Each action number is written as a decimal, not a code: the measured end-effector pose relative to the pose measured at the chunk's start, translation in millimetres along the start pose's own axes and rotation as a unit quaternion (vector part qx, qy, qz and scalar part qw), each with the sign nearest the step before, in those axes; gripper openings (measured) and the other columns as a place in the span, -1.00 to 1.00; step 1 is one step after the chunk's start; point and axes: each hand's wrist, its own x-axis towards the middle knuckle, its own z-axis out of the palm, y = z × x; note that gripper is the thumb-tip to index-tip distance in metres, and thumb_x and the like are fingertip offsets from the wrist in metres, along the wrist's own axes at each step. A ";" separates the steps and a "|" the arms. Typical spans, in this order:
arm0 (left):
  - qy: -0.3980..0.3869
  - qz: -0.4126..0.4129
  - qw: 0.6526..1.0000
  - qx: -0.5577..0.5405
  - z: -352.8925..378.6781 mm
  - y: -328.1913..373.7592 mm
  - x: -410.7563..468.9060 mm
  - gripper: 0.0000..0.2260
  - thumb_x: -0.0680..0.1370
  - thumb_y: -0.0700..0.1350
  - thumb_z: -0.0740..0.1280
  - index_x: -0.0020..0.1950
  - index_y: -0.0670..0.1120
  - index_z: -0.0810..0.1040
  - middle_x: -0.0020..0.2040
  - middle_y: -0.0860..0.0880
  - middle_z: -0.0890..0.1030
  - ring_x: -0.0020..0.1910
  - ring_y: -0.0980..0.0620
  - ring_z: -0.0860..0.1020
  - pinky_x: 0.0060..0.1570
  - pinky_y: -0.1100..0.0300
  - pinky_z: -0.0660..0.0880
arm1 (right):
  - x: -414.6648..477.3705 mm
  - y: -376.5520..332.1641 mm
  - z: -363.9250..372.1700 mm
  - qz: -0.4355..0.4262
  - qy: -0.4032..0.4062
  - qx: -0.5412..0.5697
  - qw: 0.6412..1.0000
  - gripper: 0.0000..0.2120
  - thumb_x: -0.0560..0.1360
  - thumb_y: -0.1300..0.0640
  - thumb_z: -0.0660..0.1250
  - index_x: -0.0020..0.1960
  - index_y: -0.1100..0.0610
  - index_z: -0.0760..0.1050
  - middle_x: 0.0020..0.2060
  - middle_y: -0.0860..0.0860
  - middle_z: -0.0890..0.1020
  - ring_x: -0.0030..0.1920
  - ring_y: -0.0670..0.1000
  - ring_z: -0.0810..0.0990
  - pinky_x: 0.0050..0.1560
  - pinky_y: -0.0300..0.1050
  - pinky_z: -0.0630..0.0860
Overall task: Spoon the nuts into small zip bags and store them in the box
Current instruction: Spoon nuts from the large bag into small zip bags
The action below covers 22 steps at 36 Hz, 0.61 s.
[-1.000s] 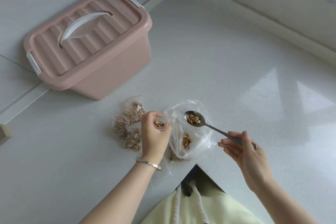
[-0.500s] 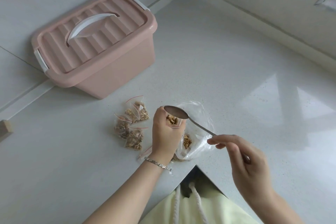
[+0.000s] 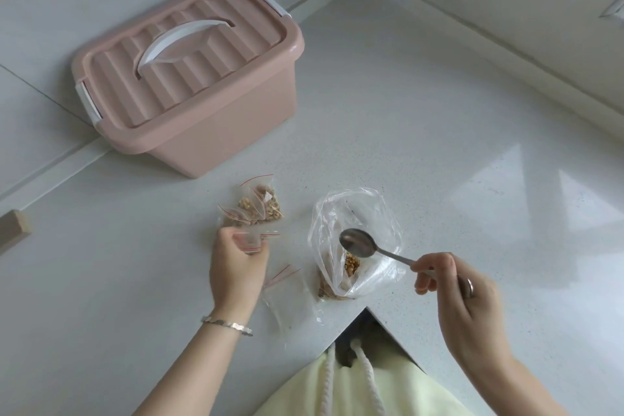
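My left hand holds a small zip bag, blurred, just below a pile of filled small zip bags on the white counter. My right hand grips the handle of a metal spoon; its bowl looks empty and hovers over the open large clear bag of nuts. A few empty small zip bags lie flat between my hands. The pink storage box stands at the back left with its lid shut.
The counter runs into a wall corner at the back right. Its front edge has a notch at my body. A small wooden block sits at the far left.
The spoon tipped its nuts into the small bag in my left hand, then swung back right over the large bag, empty. My left hand moved left with the small bag toward the filled pile.
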 end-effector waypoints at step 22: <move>-0.157 0.273 0.929 0.194 12.2 -22.5 -23.5 -0.77 0.42 -0.14 0.44 0.03 -0.14 0.55 0.03 -0.04 0.56 0.03 -0.05 0.53 0.03 0.25 0.35 | 5.4 6.5 4.6 0.025 -0.023 -0.021 0.999 -0.57 0.43 -0.35 -0.02 -0.29 -0.12 0.45 -0.39 -0.08 0.51 -0.32 -0.09 0.48 -0.31 -0.38 0.33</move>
